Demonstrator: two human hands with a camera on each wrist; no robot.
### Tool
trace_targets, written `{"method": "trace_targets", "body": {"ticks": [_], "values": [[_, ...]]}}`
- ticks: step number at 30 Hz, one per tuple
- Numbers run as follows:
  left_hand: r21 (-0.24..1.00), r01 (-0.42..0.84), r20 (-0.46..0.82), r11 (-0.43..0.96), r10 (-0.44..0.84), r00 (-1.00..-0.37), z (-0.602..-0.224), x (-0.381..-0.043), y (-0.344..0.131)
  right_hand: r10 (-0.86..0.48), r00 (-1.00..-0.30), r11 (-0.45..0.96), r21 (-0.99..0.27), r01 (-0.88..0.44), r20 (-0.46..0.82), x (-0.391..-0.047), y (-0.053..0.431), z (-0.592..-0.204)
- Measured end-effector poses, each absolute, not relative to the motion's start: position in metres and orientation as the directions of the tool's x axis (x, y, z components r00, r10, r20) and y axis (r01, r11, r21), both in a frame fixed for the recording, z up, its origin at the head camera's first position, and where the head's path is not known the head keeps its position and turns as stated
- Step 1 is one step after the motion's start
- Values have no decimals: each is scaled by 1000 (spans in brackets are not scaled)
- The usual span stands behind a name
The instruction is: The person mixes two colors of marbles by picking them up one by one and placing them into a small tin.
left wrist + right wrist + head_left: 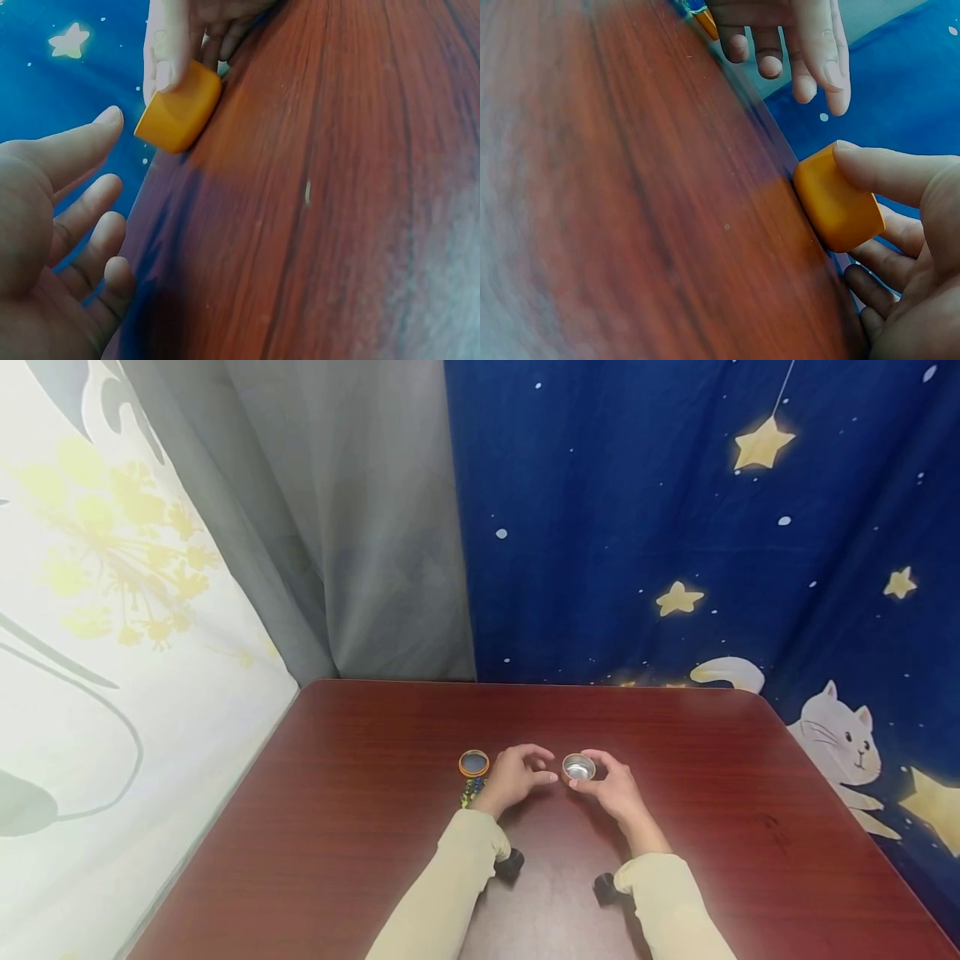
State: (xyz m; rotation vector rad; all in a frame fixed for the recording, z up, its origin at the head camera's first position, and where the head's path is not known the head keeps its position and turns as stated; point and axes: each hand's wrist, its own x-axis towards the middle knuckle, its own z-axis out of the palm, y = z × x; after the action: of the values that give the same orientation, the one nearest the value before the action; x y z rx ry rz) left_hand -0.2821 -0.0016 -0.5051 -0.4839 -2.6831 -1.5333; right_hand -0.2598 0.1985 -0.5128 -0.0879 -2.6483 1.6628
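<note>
A small round orange tin (578, 767) with a shiny silver inside stands upright on the table, its mouth up. My right hand (617, 791) grips its side, with the thumb (889, 171) on the near wall and fingers on the far side. To the left, my left hand (516, 778) hovers apart from the tin, its fingers loosely bent and nothing between them. Beyond the left wrist lies a round orange-rimmed lid (474, 763) with a grey inner face. Close to the lid is a small blue, green and yellow patterned thing (472, 791), partly hidden by the left hand.
The dark red wooden table (375, 827) has rounded far corners. A grey curtain (390, 527) and a blue star-patterned curtain (600, 510) hang behind it, and a white patterned cloth (90, 710) hangs at the left. Black wrist devices (510, 865) sit under both sleeves.
</note>
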Motion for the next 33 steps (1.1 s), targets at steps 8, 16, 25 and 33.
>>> {"method": "trace_targets", "body": {"ticks": [8,16,25,33], "values": [[838,297,183,457,277,-943,-503,-283,-6,55,-998,425,-904,44,-23,-260,198,-511],[832,319,203,453,287,-936,-501,-283,-11,54,-998,430,-901,51,-30,-259,199,-511],[851,311,200,422,287,-937,-499,-283,-17,47,-998,438,-898,51,-34,-261,200,-512],[845,310,195,435,290,-937,-497,-283,-20,47,-998,438,-897,64,-48,-261,200,-512]]}}
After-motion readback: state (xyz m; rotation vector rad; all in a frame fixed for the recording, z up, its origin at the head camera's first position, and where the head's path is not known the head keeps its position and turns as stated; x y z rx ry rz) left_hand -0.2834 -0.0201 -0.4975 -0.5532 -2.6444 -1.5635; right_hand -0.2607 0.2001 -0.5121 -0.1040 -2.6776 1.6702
